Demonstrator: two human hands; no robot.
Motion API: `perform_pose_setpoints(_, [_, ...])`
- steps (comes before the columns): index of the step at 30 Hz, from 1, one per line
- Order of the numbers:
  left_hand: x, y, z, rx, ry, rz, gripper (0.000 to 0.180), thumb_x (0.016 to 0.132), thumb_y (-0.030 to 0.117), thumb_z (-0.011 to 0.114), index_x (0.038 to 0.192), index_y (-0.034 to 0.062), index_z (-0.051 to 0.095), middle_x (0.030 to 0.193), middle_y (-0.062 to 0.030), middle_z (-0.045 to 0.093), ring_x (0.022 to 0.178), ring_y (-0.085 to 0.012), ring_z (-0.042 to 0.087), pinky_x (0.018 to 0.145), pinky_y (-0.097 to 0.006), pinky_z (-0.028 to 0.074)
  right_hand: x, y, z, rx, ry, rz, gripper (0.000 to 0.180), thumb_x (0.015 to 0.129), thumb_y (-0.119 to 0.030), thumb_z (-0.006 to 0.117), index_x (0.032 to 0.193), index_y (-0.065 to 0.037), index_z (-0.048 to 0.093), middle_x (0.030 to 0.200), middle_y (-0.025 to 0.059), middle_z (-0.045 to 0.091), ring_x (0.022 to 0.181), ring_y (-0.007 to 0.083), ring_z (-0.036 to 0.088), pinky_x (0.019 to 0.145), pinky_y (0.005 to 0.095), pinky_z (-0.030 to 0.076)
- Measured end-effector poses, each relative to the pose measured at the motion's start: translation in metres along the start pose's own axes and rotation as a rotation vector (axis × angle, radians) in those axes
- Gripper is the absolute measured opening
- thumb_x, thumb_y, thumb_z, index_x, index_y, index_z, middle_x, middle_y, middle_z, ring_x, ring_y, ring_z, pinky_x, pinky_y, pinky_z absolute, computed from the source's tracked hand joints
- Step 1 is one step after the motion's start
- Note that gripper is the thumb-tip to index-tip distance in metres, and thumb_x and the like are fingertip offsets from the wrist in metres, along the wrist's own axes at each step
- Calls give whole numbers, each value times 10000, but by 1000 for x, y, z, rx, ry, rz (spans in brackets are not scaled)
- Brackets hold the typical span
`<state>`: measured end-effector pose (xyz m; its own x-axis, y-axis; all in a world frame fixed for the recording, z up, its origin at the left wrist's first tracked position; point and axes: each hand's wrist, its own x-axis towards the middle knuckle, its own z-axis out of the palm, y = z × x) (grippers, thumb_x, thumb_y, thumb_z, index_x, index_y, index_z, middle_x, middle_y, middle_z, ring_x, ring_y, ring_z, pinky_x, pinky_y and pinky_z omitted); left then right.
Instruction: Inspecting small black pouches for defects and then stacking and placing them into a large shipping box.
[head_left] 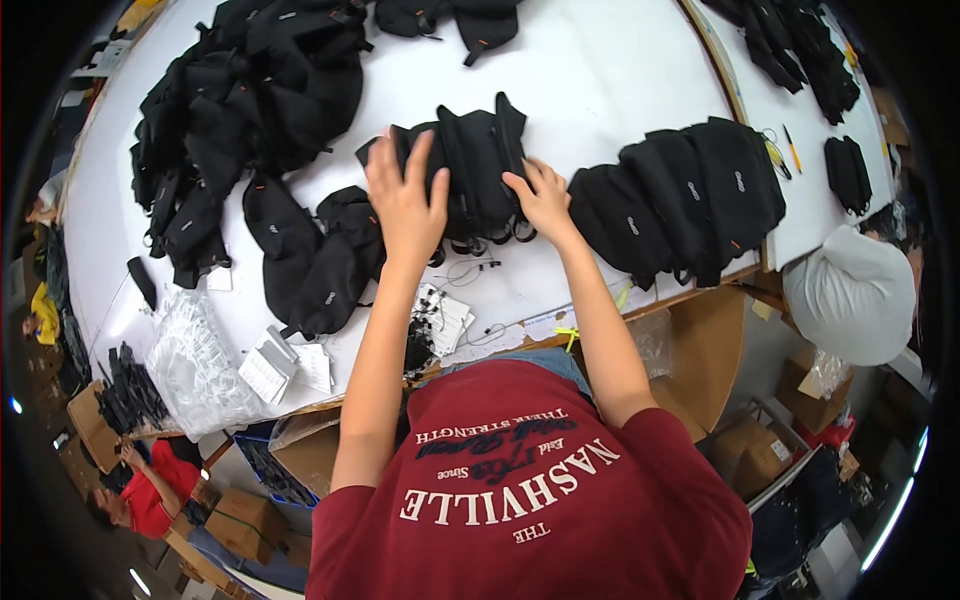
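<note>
White desk: left hand and right hand, both open and flat, press the overlapped black pouches; keep pressure even so the row stays aligned.

Single head-worn fisheye view, looking steeply down from above the person onto the white worktop, near edge close below.

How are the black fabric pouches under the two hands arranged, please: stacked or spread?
Spread: the black fabric pouches overlap in a row on the white table, both hands flat on them.
</note>
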<state>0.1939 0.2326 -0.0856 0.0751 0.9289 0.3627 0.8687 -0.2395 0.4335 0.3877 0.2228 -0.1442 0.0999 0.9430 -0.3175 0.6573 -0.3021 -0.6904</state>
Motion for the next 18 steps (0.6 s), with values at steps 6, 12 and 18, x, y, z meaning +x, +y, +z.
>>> perform_pose_setpoints(6, [14,32,51,-100,-282,324,342,918,287,536,1249,202,558,1467,-50,352,1348,-289,313,1109,-447,226,-34,-26,-44,-149,76,-198,525,807,-353,610,1295,-172,539,1393,167,365,1290,361,281,1048,476,255])
perform_pose_setpoints(12, [10,23,49,-48,-314,314,323,927,329,523,1221,202,564,1488,-28,315,1366,-273,287,1116,-447,222,-81,3,-142,-751,581,-115,582,714,-188,714,1260,-135,520,1268,141,449,1202,330,377,976,463,328])
perform_pose_setpoints(18, [10,25,49,-33,-321,306,315,928,328,522,1215,205,564,1489,-24,312,1365,-271,286,1116,-447,222,-76,1,-180,-539,607,-195,338,795,-129,657,1127,-85,616,957,93,645,879,288,598,815,382,449])
